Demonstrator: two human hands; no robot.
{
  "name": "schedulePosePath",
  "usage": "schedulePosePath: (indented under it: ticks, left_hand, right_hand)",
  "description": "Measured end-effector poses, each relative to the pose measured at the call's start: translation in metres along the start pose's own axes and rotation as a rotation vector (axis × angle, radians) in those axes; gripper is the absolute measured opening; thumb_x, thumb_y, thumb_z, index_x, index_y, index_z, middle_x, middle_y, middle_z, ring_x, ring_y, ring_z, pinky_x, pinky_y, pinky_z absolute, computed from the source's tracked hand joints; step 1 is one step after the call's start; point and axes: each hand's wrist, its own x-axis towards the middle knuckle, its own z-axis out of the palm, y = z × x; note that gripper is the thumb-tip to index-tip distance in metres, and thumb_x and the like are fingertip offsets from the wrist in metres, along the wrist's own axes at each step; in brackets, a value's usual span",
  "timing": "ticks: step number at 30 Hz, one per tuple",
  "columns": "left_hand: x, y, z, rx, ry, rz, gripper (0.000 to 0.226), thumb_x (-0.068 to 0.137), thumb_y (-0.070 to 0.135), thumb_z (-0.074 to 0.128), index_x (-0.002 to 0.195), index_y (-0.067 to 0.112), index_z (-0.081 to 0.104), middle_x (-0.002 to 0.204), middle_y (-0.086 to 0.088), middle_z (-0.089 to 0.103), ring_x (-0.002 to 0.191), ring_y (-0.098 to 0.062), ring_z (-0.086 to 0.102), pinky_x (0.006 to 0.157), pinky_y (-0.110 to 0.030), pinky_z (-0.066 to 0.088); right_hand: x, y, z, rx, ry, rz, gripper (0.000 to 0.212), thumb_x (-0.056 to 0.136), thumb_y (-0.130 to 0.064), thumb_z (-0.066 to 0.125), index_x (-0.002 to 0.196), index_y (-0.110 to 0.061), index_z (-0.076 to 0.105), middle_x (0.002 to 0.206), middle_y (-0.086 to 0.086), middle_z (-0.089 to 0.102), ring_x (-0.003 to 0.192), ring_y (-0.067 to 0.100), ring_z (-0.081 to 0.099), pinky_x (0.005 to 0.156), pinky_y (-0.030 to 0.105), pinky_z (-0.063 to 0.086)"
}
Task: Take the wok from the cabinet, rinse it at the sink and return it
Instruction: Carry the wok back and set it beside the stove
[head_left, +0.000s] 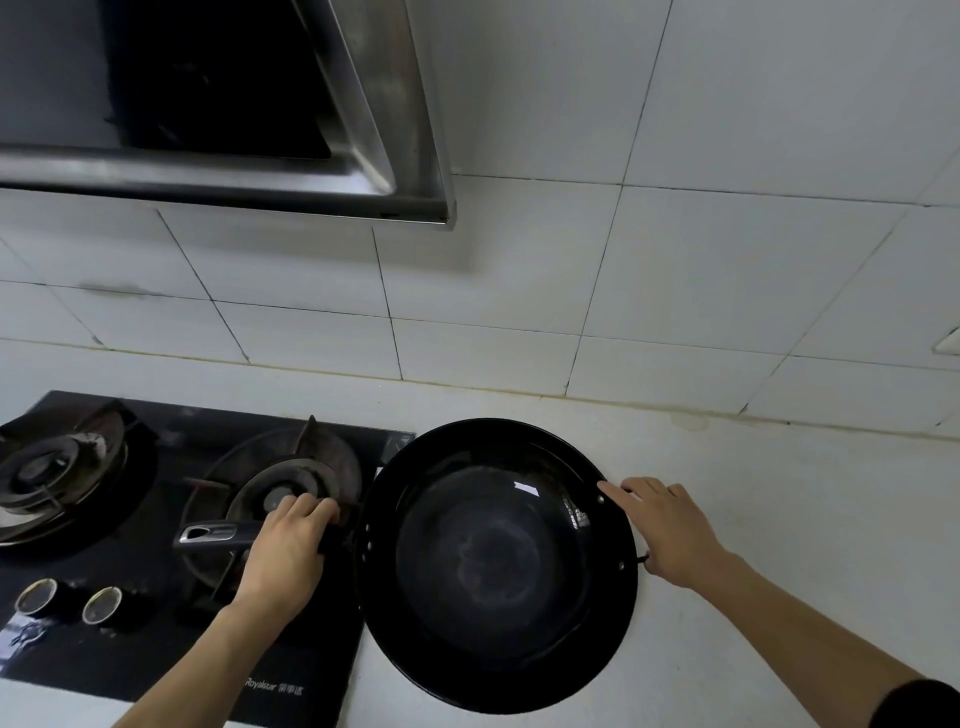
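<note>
A black round wok (496, 564) sits upright on the white counter, its left side overlapping the edge of the gas hob. Its long dark handle (215, 535) points left over the hob. My left hand (288, 551) grips that handle close to the wok's rim. My right hand (670, 530) holds the small loop handle at the wok's right rim, with the forefinger lying along the rim. The inside of the wok looks bare and glossy.
A black glass hob (171, 644) carries two burners (47, 473) (291, 483) and two knobs (101, 605). A steel range hood (234, 171) hangs above at the left. White tiled wall (623, 291) behind; white counter (779, 519) stretches right.
</note>
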Motion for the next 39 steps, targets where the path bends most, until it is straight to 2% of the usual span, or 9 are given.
schedulePosePath:
  ticks: [8, 22, 25, 29, 34, 39]
  left_hand:
    - [0.004, 0.002, 0.007, -0.02, 0.002, 0.0, 0.047, 0.048, -0.009, 0.069, 0.086, 0.016, 0.059, 0.08, 0.001, 0.053, 0.076, -0.025, 0.046, 0.064, -0.035, 0.042]
    - [0.002, 0.0, 0.016, -0.011, -0.023, -0.002, 0.047, 0.05, -0.009, 0.069, 0.088, 0.015, 0.06, 0.085, -0.001, 0.056, 0.078, -0.025, 0.048, 0.069, -0.038, 0.047]
    - [-0.001, -0.002, 0.017, 0.013, -0.061, 0.009, 0.044, 0.051, -0.009, 0.069, 0.088, 0.012, 0.061, 0.083, -0.004, 0.056, 0.078, -0.029, 0.05, 0.067, -0.04, 0.047]
    - [-0.01, -0.003, 0.014, 0.015, -0.111, 0.01, 0.038, 0.062, -0.002, 0.068, 0.097, 0.012, 0.061, 0.089, -0.005, 0.057, 0.086, -0.028, 0.051, 0.073, -0.038, 0.047]
    - [-0.02, 0.006, 0.006, 0.047, -0.152, -0.016, 0.037, 0.07, 0.005, 0.064, 0.105, 0.014, 0.058, 0.098, -0.005, 0.057, 0.094, -0.027, 0.051, 0.079, -0.038, 0.046]
    - [-0.045, 0.022, 0.005, 0.04, -0.174, -0.089, 0.033, 0.073, 0.009, 0.062, 0.105, 0.014, 0.055, 0.104, -0.005, 0.056, 0.1, -0.028, 0.05, 0.08, -0.037, 0.045]
  right_hand:
    - [0.005, 0.004, 0.006, 0.017, -0.018, 0.014, 0.111, 0.065, -0.017, 0.08, 0.152, -0.033, 0.012, 0.142, -0.005, 0.037, 0.131, 0.018, 0.036, 0.101, 0.029, 0.032]
    - [0.007, 0.004, 0.008, 0.008, -0.023, 0.012, 0.108, 0.067, -0.013, 0.078, 0.151, -0.033, 0.013, 0.144, -0.003, 0.036, 0.132, 0.018, 0.035, 0.101, 0.029, 0.034]
    - [0.007, 0.003, 0.003, 0.005, -0.022, 0.0, 0.108, 0.069, -0.013, 0.077, 0.152, -0.031, 0.011, 0.147, -0.001, 0.032, 0.137, 0.019, 0.03, 0.104, 0.03, 0.034]
    - [0.006, -0.001, -0.006, -0.038, -0.029, -0.017, 0.107, 0.075, -0.011, 0.073, 0.154, -0.028, 0.002, 0.158, 0.004, 0.018, 0.148, 0.024, 0.011, 0.115, 0.036, 0.025]
    - [-0.008, -0.006, -0.013, -0.019, -0.01, -0.003, 0.101, 0.081, -0.014, 0.069, 0.154, -0.022, 0.0, 0.162, 0.008, 0.004, 0.15, 0.027, -0.003, 0.119, 0.038, 0.016]
    - [-0.025, -0.012, -0.016, 0.118, 0.092, -0.001, 0.079, 0.089, -0.027, 0.061, 0.152, -0.02, 0.014, 0.16, 0.007, 0.015, 0.15, 0.025, 0.007, 0.118, 0.037, 0.02]
